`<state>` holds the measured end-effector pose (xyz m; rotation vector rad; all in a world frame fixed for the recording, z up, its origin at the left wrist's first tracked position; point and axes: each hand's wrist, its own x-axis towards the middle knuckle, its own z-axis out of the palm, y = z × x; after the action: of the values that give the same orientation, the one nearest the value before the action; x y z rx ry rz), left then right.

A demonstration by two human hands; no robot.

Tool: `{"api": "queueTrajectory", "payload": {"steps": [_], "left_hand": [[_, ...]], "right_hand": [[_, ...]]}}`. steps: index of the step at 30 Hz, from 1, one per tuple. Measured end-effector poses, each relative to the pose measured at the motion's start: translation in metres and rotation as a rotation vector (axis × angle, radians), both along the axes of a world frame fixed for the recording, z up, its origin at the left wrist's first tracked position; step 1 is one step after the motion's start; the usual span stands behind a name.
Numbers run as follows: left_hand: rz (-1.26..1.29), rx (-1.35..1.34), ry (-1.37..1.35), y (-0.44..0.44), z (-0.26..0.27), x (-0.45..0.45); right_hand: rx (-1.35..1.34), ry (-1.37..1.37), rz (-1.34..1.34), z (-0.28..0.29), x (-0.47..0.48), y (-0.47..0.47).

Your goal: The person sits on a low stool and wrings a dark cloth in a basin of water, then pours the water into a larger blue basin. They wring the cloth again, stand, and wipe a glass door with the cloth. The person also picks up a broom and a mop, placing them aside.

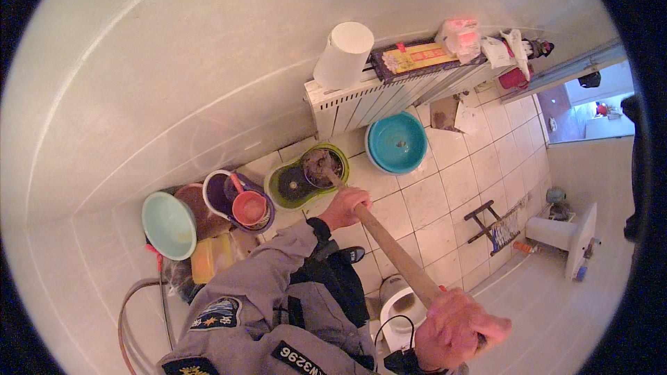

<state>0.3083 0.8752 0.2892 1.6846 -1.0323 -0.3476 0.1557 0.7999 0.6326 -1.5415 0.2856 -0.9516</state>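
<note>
Both my hands grip the long wooden handle of a mop. My left hand is closed around its lower part, near the mop head. Higher up, close to the handle's end, my right hand holds it. The grey-brown mop head sits in the round basket at one end of a green mop bucket. Dark water or a dark bottom shows in the bucket's other half. The handle slants from the basket up toward my right side.
Left of the bucket stand a purple pail with a red dipper and a pale green basin. Beyond are a blue basin and a white radiator. A toilet, folding stool and washbasin stand to the right.
</note>
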Motion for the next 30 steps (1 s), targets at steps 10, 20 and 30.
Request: {"api": "queueTrajectory", "payload": {"steps": [10, 20, 30], "left_hand": [[0.079, -0.114, -0.007, -0.026, 0.056, -0.097], [-0.096, -0.098, 0.04, -0.013, 0.031, -0.077], [-0.122, -0.072, 0.069, -0.013, 0.026, -0.056]], "right_hand": [[0.059, 0.07, -0.143, 0.045, -0.087, -0.008], [-0.07, 0.069, -0.367, 0.022, -0.061, 0.026], [-0.073, -0.031, -0.311, 0.003, -0.048, 0.021]]}}
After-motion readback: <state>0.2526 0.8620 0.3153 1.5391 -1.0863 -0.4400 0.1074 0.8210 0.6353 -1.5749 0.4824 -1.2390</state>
